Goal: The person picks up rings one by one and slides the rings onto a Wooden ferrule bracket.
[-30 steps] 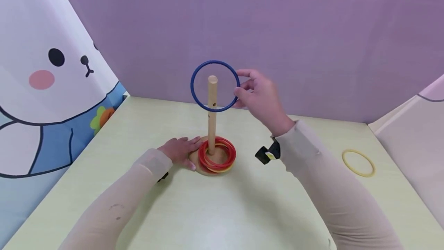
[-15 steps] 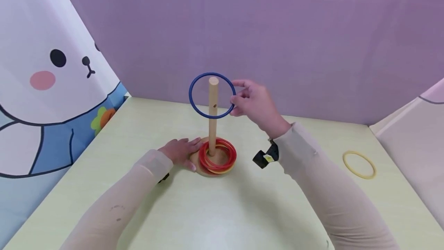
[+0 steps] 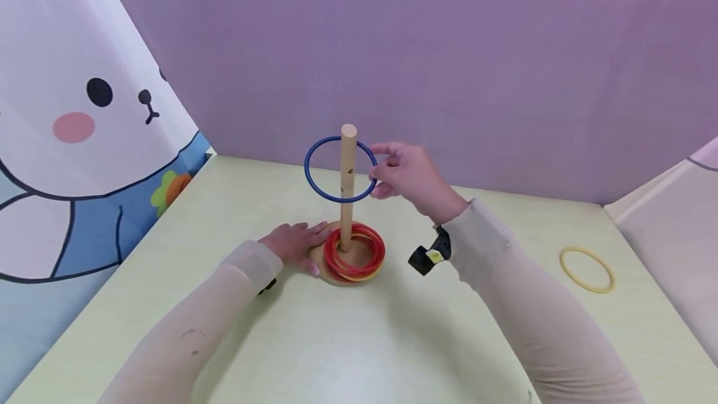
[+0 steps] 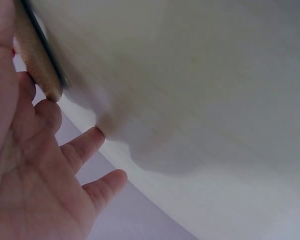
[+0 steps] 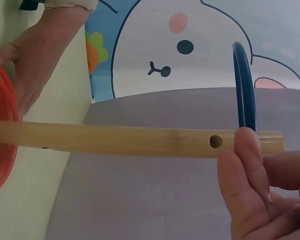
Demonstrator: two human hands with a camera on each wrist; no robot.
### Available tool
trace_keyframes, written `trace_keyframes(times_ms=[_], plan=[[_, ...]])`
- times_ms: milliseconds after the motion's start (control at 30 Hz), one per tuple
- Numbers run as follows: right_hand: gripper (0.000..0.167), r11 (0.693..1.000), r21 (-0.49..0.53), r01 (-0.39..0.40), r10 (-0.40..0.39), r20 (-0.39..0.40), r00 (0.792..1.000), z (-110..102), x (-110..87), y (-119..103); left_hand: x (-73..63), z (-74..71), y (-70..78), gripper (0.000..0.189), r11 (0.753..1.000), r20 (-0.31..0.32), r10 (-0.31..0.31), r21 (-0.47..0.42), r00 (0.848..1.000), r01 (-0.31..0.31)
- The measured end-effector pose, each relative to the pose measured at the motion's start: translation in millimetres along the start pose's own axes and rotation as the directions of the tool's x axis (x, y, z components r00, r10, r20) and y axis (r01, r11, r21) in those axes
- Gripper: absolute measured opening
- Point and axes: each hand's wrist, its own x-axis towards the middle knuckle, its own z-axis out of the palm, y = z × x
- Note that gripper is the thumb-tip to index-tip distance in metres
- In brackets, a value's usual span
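Observation:
My right hand (image 3: 409,176) pinches a blue ring (image 3: 306,170) by its right side, thumb against fingers. The ring encircles the upper part of an upright wooden post (image 3: 348,161), just below the top, tilted in the head view. In the right wrist view the blue ring (image 5: 244,90) shows almost edge-on near the post's tip. Several red and yellow rings (image 3: 382,251) lie round the post's foot on a round wooden base (image 3: 317,260). My left hand (image 3: 291,244) rests with spread fingers at the left edge of that base; the left wrist view shows its fingers extended beside the base's rim (image 4: 37,55).
A single yellow ring (image 3: 599,290) lies flat on the pale table (image 3: 336,341), toward the right. A purple wall (image 3: 477,67) stands behind the table. At the left is a panel with a cartoon animal (image 3: 73,154), and a pale panel (image 3: 667,223) borders the right side.
My right hand has lowered the blue ring from the level of the post's top to round its upper part, tipping it flatter. The left hand stays at the base.

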Motion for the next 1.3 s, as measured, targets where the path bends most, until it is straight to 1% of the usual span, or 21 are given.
trace_keyframes(times_ms=[167,333,433,633,967,1167,1300], plan=[[0.042,0.997,0.042,-0.07,0.068,0.051,0.996,-1,3.4,0,0.2,0.3,-0.7,0.093,1.0,-0.003,0.002,-0.005,1.0,-0.002],[0.041,0.992,0.043,-0.118,0.115,0.067,0.991,0,5.8,2,0.3,0.9,-0.8,0.092,1.0,-0.001,0.009,-0.003,1.0,-0.009],[0.041,0.991,0.031,-0.133,0.131,0.078,0.988,1,6.5,5,-0.4,0.3,-0.5,0.091,1.0,-0.006,0.008,0.001,1.0,-0.008],[0.04,0.99,0.018,-0.14,0.138,0.082,0.987,4,7.0,11,-1.4,-1.2,1.5,0.09,0.999,-0.006,0.01,0.04,1.0,-0.01],[0.038,0.99,0.013,-0.141,0.139,0.083,0.987,9,8.0,16,0.3,-1.5,1.1,0.09,0.999,-0.005,0.007,0.052,1.0,-0.007],[0.039,0.989,0.049,-0.141,0.137,0.087,0.987,12,9.1,30,3.0,0.9,-1.0,0.093,1.0,-0.013,0.006,0.027,1.0,-0.006],[0.041,0.989,0.062,-0.135,0.129,0.087,0.988,14,6.6,42,4.9,5.3,-2.4,0.094,1.0,-0.012,0.022,0.022,1.0,-0.022]])
